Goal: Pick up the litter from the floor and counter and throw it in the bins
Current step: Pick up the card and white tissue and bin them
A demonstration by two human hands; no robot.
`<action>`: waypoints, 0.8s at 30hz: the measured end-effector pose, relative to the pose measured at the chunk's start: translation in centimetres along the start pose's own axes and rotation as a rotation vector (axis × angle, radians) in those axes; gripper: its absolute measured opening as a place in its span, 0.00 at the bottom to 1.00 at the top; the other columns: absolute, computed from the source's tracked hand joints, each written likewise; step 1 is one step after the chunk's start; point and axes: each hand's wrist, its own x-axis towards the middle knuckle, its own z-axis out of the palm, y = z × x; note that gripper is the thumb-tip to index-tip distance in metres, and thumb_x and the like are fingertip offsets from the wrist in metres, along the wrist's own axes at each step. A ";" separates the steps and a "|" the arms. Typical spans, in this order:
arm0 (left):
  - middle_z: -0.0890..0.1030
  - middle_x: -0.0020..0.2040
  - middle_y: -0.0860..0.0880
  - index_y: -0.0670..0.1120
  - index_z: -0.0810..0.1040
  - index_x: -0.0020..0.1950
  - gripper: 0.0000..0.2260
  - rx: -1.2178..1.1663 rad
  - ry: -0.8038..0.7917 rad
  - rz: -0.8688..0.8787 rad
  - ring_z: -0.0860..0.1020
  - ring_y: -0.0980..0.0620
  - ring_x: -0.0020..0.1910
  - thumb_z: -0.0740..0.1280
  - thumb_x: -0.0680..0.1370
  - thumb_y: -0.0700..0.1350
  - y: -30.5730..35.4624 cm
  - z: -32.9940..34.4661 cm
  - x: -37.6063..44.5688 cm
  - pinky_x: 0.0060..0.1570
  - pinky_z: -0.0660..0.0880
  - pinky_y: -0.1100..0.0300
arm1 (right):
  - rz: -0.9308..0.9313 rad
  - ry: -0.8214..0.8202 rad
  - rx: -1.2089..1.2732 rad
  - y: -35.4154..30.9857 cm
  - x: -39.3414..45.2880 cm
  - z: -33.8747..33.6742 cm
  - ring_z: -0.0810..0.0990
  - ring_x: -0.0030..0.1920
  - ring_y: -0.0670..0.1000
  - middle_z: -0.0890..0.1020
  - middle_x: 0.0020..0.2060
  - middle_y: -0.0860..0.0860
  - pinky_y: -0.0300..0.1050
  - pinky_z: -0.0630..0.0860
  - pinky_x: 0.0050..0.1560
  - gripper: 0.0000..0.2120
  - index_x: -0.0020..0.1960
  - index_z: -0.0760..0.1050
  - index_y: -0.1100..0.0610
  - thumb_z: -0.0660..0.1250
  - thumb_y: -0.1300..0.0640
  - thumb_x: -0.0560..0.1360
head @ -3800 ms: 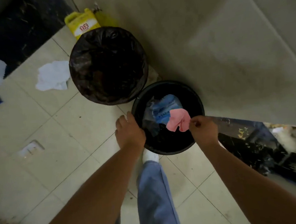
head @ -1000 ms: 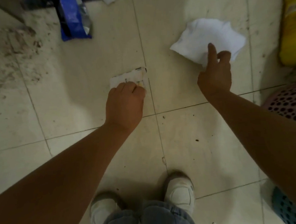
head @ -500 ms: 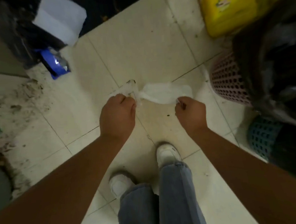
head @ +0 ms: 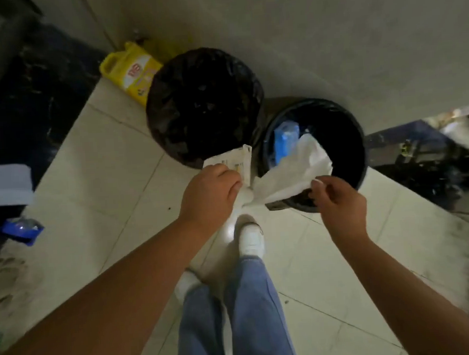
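Person stands over two bins against the wall. Left hand (head: 211,191) closed around a small printed paper wrapper (head: 231,159), which sticks up past the knuckles, just short of the rim of the larger black-bagged bin (head: 204,107). Right hand (head: 339,198) pinches the edge of a white tissue (head: 293,173) between thumb and fingertips; the tissue spreads over the near rim of the smaller bin (head: 313,156), to the right of the large bin, likely held there so it falls inside on release. Its other end trails toward the left hand; whether that hand also grips it cannot be told. A blue packet (head: 286,138) already lies in the smaller bin. Left of the large bin, on the floor (head: 113,184), a blue wrapper (head: 22,227) remains, partly in shadow. The large bin's contents are too dark to read. A yellow jug (head: 129,71) behind it is half hidden.
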 end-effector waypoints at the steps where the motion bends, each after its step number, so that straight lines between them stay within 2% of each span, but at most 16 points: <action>1: 0.81 0.35 0.35 0.34 0.81 0.38 0.04 -0.013 -0.012 0.033 0.80 0.38 0.34 0.68 0.71 0.35 1.9 0.8 1.3 0.32 0.77 0.51 | 0.030 0.032 0.022 0.9 1.1 -1.9 0.76 0.35 0.49 0.79 0.36 0.54 0.22 0.67 0.33 0.08 0.49 0.78 0.61 0.63 0.59 0.74; 3: 0.81 0.40 0.35 0.34 0.81 0.42 0.05 -0.046 -0.036 0.079 0.79 0.37 0.40 0.66 0.74 0.35 5.1 3.2 3.9 0.38 0.77 0.50 | 0.091 0.046 0.052 3.0 3.6 -4.7 0.78 0.41 0.53 0.81 0.40 0.56 0.35 0.70 0.40 0.09 0.52 0.77 0.59 0.61 0.58 0.75; 5: 0.81 0.46 0.37 0.36 0.80 0.47 0.07 -0.060 -0.085 0.065 0.77 0.39 0.47 0.63 0.77 0.37 7.3 6.4 6.6 0.44 0.74 0.50 | 0.122 0.020 0.026 5.3 6.2 -5.8 0.78 0.43 0.55 0.81 0.42 0.59 0.40 0.69 0.45 0.10 0.54 0.76 0.60 0.60 0.59 0.76; 7: 0.80 0.49 0.38 0.38 0.80 0.51 0.09 -0.036 -0.128 0.049 0.76 0.41 0.50 0.61 0.78 0.39 8.1 10.1 9.2 0.47 0.72 0.50 | 0.098 -0.052 -0.086 8.0 8.7 -5.2 0.79 0.44 0.58 0.82 0.44 0.61 0.41 0.69 0.45 0.12 0.56 0.75 0.61 0.61 0.61 0.75; 10: 0.80 0.54 0.40 0.40 0.78 0.55 0.12 0.097 -0.244 0.018 0.75 0.43 0.54 0.58 0.80 0.42 8.0 15.4 12.2 0.51 0.71 0.50 | 0.105 -0.324 -0.265 11.6 11.8 -3.0 0.78 0.52 0.61 0.82 0.50 0.62 0.43 0.71 0.48 0.15 0.61 0.72 0.61 0.61 0.61 0.75; 13: 0.75 0.63 0.43 0.44 0.72 0.63 0.13 0.285 -0.460 -0.078 0.70 0.44 0.62 0.58 0.80 0.45 7.1 18.9 13.2 0.60 0.68 0.51 | 0.145 -0.653 -0.482 13.6 13.4 -0.7 0.74 0.58 0.62 0.77 0.57 0.63 0.48 0.73 0.53 0.21 0.67 0.63 0.60 0.60 0.60 0.75; 16: 0.70 0.67 0.44 0.45 0.69 0.65 0.15 0.406 -0.617 -0.160 0.65 0.44 0.67 0.59 0.79 0.43 6.0 19.2 12.2 0.67 0.62 0.50 | 0.110 -0.752 -0.682 13.4 13.4 0.3 0.73 0.57 0.62 0.75 0.57 0.61 0.51 0.73 0.53 0.16 0.62 0.66 0.61 0.59 0.58 0.75; 20: 0.66 0.72 0.45 0.46 0.66 0.68 0.17 0.439 -0.579 -0.266 0.60 0.45 0.72 0.57 0.80 0.45 4.8 15.9 10.1 0.71 0.58 0.48 | -0.110 -0.708 -0.803 10.3 12.9 -0.2 0.68 0.63 0.61 0.73 0.62 0.59 0.53 0.68 0.61 0.18 0.65 0.65 0.58 0.54 0.52 0.77; 22: 0.64 0.74 0.46 0.47 0.64 0.70 0.18 0.403 -0.470 -0.342 0.57 0.46 0.74 0.55 0.80 0.46 3.8 13.7 9.0 0.72 0.56 0.48 | -0.235 -0.682 -0.774 8.2 12.7 -0.3 0.58 0.71 0.60 0.63 0.71 0.58 0.56 0.58 0.70 0.22 0.70 0.58 0.56 0.52 0.49 0.78; 24: 0.63 0.75 0.47 0.48 0.63 0.71 0.19 0.356 -0.320 -0.420 0.56 0.46 0.74 0.54 0.81 0.48 2.3 11.8 7.9 0.72 0.55 0.48 | -0.356 -0.643 -0.758 5.8 12.4 0.1 0.49 0.74 0.59 0.54 0.75 0.55 0.57 0.49 0.74 0.25 0.73 0.51 0.54 0.50 0.46 0.78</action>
